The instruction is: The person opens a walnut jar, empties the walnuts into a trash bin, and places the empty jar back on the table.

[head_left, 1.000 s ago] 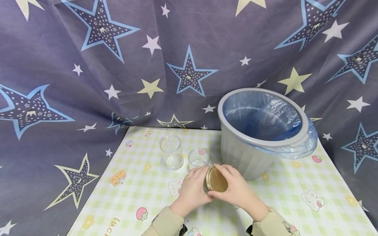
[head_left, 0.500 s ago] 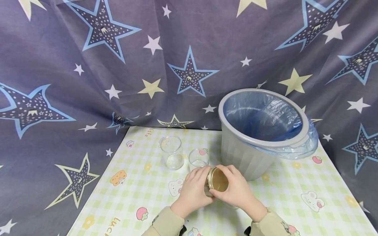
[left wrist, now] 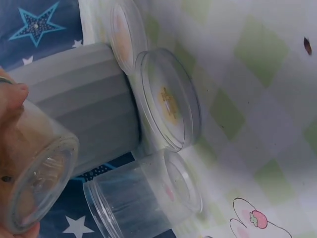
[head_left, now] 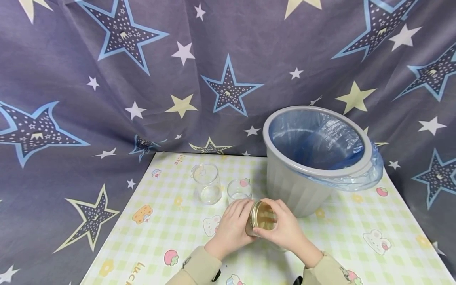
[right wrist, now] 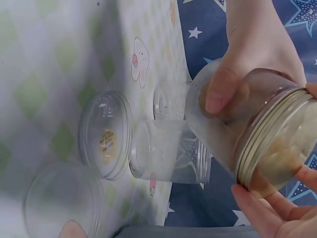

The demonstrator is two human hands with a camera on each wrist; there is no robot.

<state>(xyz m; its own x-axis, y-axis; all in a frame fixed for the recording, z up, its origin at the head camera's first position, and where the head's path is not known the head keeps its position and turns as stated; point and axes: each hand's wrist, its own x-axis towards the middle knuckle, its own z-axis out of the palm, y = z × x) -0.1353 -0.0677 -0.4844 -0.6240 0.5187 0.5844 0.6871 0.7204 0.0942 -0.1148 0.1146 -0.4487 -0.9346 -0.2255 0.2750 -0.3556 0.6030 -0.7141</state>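
A clear plastic jar [right wrist: 223, 124] with a gold screw lid [head_left: 265, 217] is held on its side above the table, its lid facing right. My left hand [head_left: 231, 225] grips the jar's body, the thumb lying along its wall in the right wrist view. From the other side my right hand [head_left: 285, 227] holds the lid by its rim between thumb and fingers. In the left wrist view the jar's bottom [left wrist: 44, 183] shows. Two clear open-topped jars, a taller one [head_left: 207, 186] and a nearer one [head_left: 239, 190], stand behind my hands.
A grey bin [head_left: 295, 194] lined with a blue bag [head_left: 356, 180] stands at the back right. Two shallow clear round pieces, one nearer [left wrist: 171, 99] and one farther [left wrist: 128, 37], lie on the checked tablecloth [head_left: 185, 245]. A starry curtain [head_left: 228, 130] hangs behind.
My right hand has turned slightly with the lid and shifted a little right. More of the gold rim's side shows between my hands. The standing jars and bin have stayed put.
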